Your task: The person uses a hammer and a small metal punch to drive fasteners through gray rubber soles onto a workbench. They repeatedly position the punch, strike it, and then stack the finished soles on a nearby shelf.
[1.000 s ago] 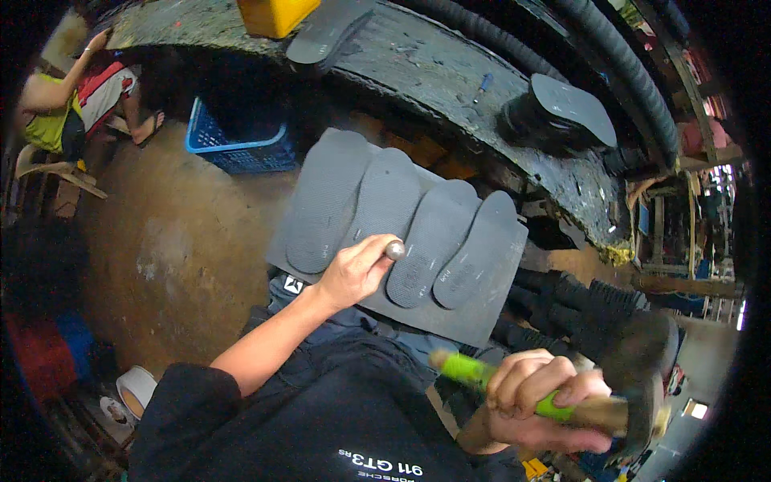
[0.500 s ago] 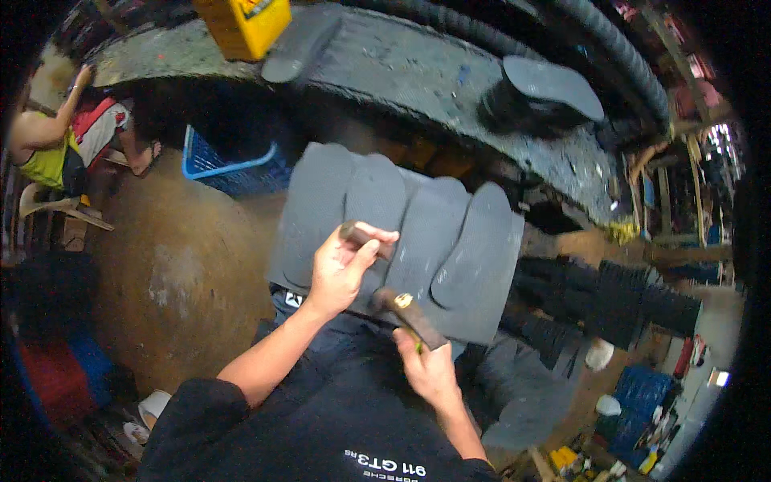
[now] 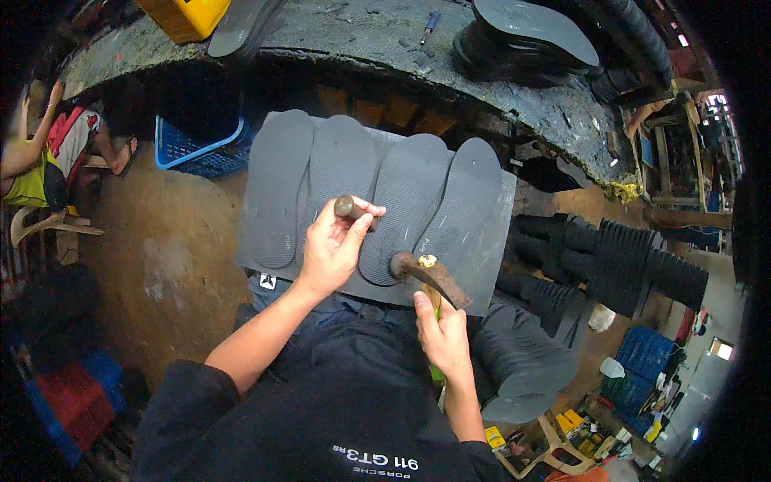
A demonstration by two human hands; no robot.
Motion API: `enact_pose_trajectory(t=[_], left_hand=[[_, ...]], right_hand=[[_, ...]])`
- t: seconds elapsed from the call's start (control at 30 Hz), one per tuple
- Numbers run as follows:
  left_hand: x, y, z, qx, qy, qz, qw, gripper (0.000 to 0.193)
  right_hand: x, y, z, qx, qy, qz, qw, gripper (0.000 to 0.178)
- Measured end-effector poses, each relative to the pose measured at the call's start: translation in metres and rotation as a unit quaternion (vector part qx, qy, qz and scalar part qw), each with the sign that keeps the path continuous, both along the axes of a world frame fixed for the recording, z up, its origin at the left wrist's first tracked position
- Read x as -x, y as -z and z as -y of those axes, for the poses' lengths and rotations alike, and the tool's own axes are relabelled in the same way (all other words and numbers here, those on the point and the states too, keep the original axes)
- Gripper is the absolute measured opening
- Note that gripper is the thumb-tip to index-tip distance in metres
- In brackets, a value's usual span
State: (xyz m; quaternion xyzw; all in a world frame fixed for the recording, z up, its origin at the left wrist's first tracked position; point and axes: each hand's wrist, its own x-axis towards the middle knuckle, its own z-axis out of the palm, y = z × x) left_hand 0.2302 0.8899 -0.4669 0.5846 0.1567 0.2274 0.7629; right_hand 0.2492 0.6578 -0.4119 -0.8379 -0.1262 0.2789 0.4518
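A grey rubber sheet (image 3: 490,265) lies across my lap with several grey shoe soles (image 3: 277,185) laid side by side on it. My left hand (image 3: 331,245) grips a short dark metal punch (image 3: 350,209), held upright on the soles near the sheet's middle. My right hand (image 3: 442,333) holds a hammer (image 3: 424,271) by its green handle. The rusty hammer head rests low over the sheet, just right of the punch and not touching it.
A dark, rough workbench (image 3: 385,44) curves across the top, carrying a stack of black soles (image 3: 526,40) and a yellow box (image 3: 185,16). A blue crate (image 3: 197,149) stands under it. Rows of black soles (image 3: 610,265) lie at right. Another person (image 3: 48,153) sits at far left.
My right hand brought the hammer in from the lower right up to the sheet beside the punch. My left hand stayed on the punch over the soles.
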Motion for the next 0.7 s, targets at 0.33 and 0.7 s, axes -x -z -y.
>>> enact_pose_trajectory(t=[0.33,0.7], left_hand=[[-0.001,-0.015,-0.001,-0.248,-0.027,-0.054,0.967,0.013],[-0.004,-0.012,-0.014,-0.281,0.029,-0.085,0.955,0.025]], right_hand=[[-0.037,-0.104,-0.041,-0.084,0.012,-0.075,0.994,0.038],[-0.029,-0.088,-0.039,-0.011,-0.128,0.188,0.974,0.037]])
